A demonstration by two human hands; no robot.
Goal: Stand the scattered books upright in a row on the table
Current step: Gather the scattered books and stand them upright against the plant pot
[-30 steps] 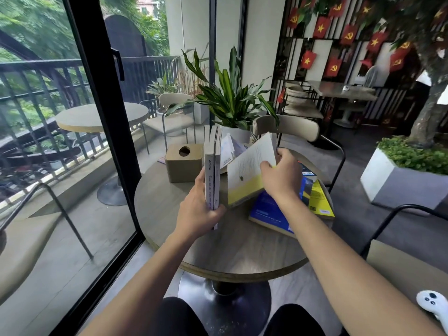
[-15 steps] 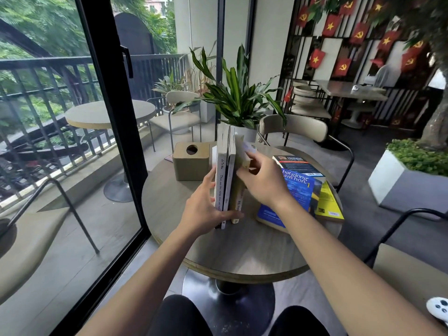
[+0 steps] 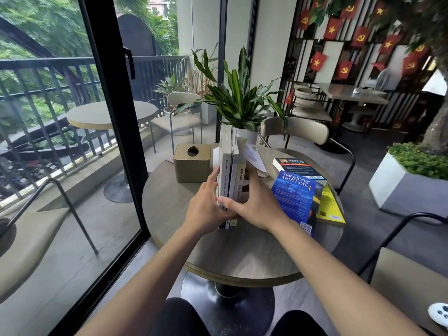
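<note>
Three books (image 3: 231,166) stand upright, spines toward me, in the middle of the round table (image 3: 242,251); the rightmost has a yellow and white spine. My left hand (image 3: 208,204) presses their left side and my right hand (image 3: 257,204) presses their right side, thumb across the spines. To the right a blue book (image 3: 294,197) lies flat over a yellow book (image 3: 331,207). A black-covered book (image 3: 298,168) lies behind them, and a light booklet (image 3: 255,158) lies just right of the standing row.
A tan tissue box (image 3: 192,163) sits left of the standing books. A potted plant (image 3: 240,100) and a beige chair (image 3: 298,129) stand behind the table. A glass door frame (image 3: 116,132) runs along the left. A white controller (image 3: 438,314) rests at bottom right.
My right hand brought the yellow and white book upright against the two standing books, then slid down to clamp the row's right side. My left hand stayed on the left side.
</note>
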